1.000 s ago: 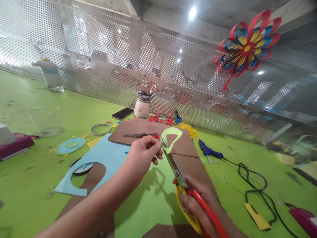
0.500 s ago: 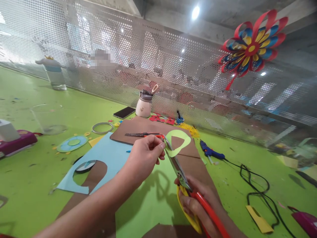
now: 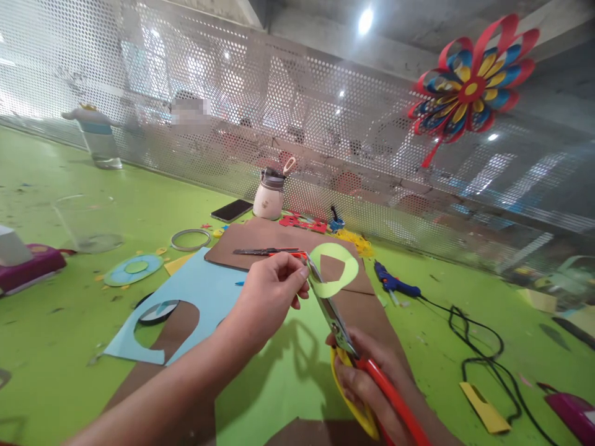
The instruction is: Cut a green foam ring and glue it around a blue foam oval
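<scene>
My left hand (image 3: 268,294) pinches the edge of a light green paper ring (image 3: 335,269) held above the table. My right hand (image 3: 372,384) grips scissors (image 3: 335,322) with red and yellow handles, and the blades reach up to the ring's left edge beside my left fingertips. Under both hands lie a green paper sheet (image 3: 283,371) and brown card sheets (image 3: 279,238).
A light blue sheet with a round hole (image 3: 186,303), a second pair of scissors (image 3: 267,251), a blue glue gun (image 3: 395,285) with a black cord (image 3: 478,347), a white bottle (image 3: 268,195), a phone (image 3: 231,210), a tape ring (image 3: 189,240) and paper scraps lie about. A paper flower (image 3: 469,80) hangs on the mesh wall.
The green ring has turned in my left fingers, swinging from upright to more rightward and rounder. The scissors stay at its left edge. My view shifted slightly.
</scene>
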A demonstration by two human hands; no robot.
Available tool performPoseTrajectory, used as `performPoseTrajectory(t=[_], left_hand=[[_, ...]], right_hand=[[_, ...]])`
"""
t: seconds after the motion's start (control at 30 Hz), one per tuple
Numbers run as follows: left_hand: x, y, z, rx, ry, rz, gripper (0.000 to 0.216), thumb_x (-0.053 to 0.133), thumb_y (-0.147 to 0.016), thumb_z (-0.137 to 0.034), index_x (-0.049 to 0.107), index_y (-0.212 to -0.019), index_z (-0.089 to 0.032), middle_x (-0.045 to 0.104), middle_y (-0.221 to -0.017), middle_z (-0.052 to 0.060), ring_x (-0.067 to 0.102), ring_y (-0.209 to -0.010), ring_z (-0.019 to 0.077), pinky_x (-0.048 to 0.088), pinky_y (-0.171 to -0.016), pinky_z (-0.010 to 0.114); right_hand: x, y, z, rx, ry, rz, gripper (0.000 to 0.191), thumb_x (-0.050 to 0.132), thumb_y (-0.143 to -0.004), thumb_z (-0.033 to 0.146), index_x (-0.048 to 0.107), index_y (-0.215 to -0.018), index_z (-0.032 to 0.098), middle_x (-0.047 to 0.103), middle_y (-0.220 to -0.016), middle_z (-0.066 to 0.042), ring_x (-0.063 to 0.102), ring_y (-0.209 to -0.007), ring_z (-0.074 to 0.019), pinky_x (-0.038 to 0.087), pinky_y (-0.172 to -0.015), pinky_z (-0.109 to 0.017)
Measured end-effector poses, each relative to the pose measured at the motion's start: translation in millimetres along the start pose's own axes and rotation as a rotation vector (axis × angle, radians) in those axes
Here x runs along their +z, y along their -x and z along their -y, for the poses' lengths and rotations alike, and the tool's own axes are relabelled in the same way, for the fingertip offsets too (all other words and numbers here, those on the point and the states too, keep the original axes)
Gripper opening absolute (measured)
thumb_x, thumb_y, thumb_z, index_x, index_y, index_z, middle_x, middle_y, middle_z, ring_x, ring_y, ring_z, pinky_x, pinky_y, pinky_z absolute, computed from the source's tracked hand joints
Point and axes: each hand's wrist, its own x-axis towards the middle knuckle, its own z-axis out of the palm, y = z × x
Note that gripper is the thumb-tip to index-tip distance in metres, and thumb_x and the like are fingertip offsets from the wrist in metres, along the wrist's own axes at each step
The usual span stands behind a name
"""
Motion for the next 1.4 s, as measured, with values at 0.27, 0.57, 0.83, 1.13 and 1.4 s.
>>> performPoseTrajectory(t=[0.27,0.57,0.83,1.13,1.4], left_hand=[[-0.1,-0.6,0.7,-0.019,0.003,0.003,0.014,0.057,-0.075,-0.027,0.054,-0.065,-0.017,0.055,-0.054,-0.001,0.05,-0.052,0.0123,0.041,-0.048,0.024],[1.2,0.2,0.3,-0.02,-0.01,-0.003,0.013,0.055,-0.077,-0.026,0.053,-0.068,-0.017,0.056,-0.057,0.0,0.05,-0.053,0.0124,0.042,-0.049,0.025],[1.9,1.1,-0.7,-0.019,0.005,-0.013,0.015,0.057,-0.075,-0.026,0.054,-0.064,-0.017,0.056,-0.055,-0.001,0.05,-0.051,0.0117,0.043,-0.048,0.024],[2.6,1.1,-0.4,-0.027,0.035,-0.015,0.015,0.058,-0.074,-0.027,0.054,-0.064,-0.017,0.056,-0.055,-0.001,0.05,-0.05,0.0116,0.042,-0.048,0.024],[3.1,1.8,-0.2,-0.024,0.036,-0.014,0.015,0.058,-0.075,-0.026,0.054,-0.063,-0.017,0.056,-0.056,0.0,0.05,-0.051,0.0113,0.042,-0.047,0.023]], right_hand=[[-3.9,1.6,0.4,-0.036,0.004,0.039,0.034,0.065,-0.069,0.035,0.061,-0.099,0.02,0.042,-0.054,0.005,0.036,-0.046,-0.0095,0.029,-0.043,-0.021],[-4.1,-2.4,-3.9,-0.059,0.016,0.057,0.03,0.064,-0.069,0.03,0.059,-0.097,0.019,0.04,-0.054,0.007,0.034,-0.045,-0.0092,0.029,-0.042,-0.022],[-3.7,0.4,2.3,-0.057,0.004,0.062,0.03,0.065,-0.069,0.031,0.06,-0.096,0.019,0.039,-0.053,0.006,0.033,-0.046,-0.0091,0.026,-0.042,-0.021],[-3.2,1.4,0.8,-0.048,-0.019,0.051,0.031,0.066,-0.069,0.036,0.061,-0.095,0.02,0.039,-0.053,0.006,0.035,-0.046,-0.0098,0.028,-0.042,-0.022],[0.8,4.9,9.9,0.0,0.006,0.02,0.026,0.066,-0.066,0.033,0.062,-0.089,0.02,0.038,-0.05,0.006,0.033,-0.045,-0.0096,0.026,-0.042,-0.021]])
